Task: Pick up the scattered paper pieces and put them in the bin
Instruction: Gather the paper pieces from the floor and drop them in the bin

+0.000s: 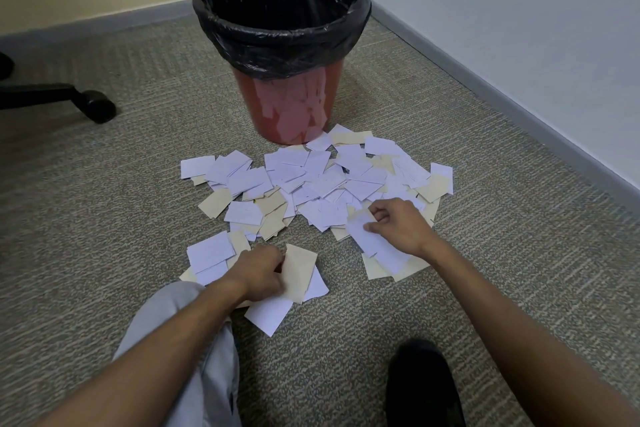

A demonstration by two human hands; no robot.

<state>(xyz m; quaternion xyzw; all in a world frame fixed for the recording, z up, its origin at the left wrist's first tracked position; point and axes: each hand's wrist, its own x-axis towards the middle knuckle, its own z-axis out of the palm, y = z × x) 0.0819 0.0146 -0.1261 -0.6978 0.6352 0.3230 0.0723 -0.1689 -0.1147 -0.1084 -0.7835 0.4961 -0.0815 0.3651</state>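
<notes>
Both hands' fingers pinch cream (298, 269) and white slips (367, 236); most scattered paper pieces (311, 180) remain before the black-lined red bin (287, 107).

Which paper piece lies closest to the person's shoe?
The white piece just below the left hand. It lies apart from the main pile, nearest the black shoe.

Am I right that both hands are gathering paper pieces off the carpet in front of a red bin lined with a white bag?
Not quite: the bag lining the red bin is black, not white, as the head view shows. The rest holds: the left hand and right hand are both gathering paper pieces off the carpet.
</notes>
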